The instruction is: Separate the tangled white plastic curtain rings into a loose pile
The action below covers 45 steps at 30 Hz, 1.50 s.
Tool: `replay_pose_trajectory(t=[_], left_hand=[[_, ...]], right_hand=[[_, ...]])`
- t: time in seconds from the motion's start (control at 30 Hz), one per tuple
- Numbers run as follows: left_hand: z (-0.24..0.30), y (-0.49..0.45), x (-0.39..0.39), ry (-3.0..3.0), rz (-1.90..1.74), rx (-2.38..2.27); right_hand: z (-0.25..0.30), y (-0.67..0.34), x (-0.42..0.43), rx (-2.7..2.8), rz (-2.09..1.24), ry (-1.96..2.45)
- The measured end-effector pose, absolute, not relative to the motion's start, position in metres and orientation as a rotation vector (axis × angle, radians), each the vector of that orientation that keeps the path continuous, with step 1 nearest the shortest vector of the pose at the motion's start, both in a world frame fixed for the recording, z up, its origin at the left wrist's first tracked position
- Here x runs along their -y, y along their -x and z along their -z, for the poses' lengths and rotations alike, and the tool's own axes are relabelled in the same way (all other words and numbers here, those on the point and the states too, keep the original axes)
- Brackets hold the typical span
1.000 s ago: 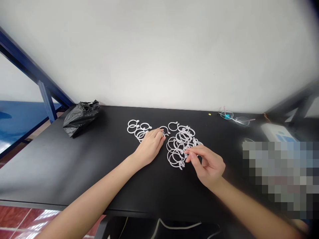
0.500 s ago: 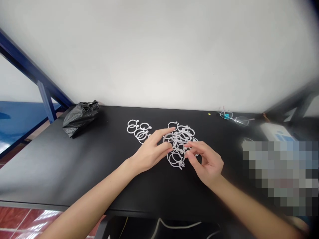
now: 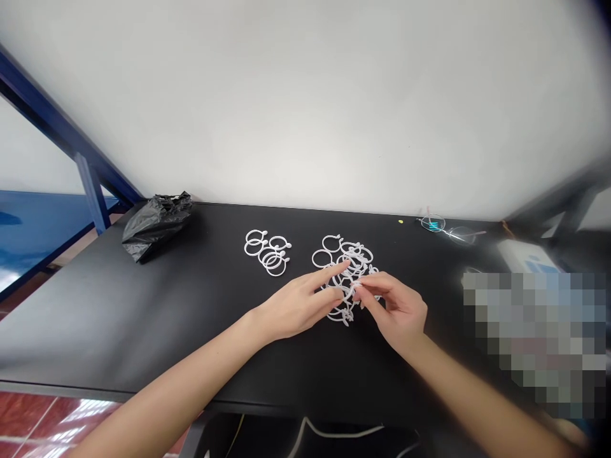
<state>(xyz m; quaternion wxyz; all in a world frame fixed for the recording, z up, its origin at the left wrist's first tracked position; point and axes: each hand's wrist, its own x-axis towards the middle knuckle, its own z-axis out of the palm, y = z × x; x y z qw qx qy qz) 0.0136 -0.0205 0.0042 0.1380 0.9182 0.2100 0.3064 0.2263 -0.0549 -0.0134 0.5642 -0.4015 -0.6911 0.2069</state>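
Observation:
A tangled pile of white curtain rings (image 3: 322,258), each with a small eyelet, lies on the black table. My right hand (image 3: 398,312) pinches a white curtain ring (image 3: 352,290) between thumb and fingertips at the pile's near right side. From the left, my left hand (image 3: 300,304) reaches over the pile with its index finger stretched forward. Its lower fingertips are closed at the left side of the same ring; their exact contact is partly hidden. Left of the pile, several more white rings (image 3: 275,266) lie in a loose, overlapping group.
A crumpled black plastic bag (image 3: 155,226) sits at the back left, by a blue metal frame (image 3: 90,191). Glasses (image 3: 446,230) lie at the back right, beyond a white box (image 3: 527,256). A pale wall (image 3: 305,102) rises behind the table (image 3: 143,331). Cables (image 3: 344,435) hang below its front edge.
My left hand has moved right and slightly nearer, uncovering rings on the pile's left. My right hand's fingertips have closed on a ring, which is now seen between both hands.

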Motion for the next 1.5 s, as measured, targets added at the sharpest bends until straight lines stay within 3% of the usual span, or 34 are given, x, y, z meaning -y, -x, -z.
replay_pose_trajectory(t=[0.7, 1.5], left_hand=[[0.004, -0.013, 0.014, -2.578, -1.005, -0.8], [0.006, -0.01, 0.015, -2.542, -0.956, -0.737]], right_hand=[[0.011, -0.223, 0.056, 1.69, -0.388, 0.842], [0.014, -0.222, 0.059, 1.673, -0.582, 0.78]])
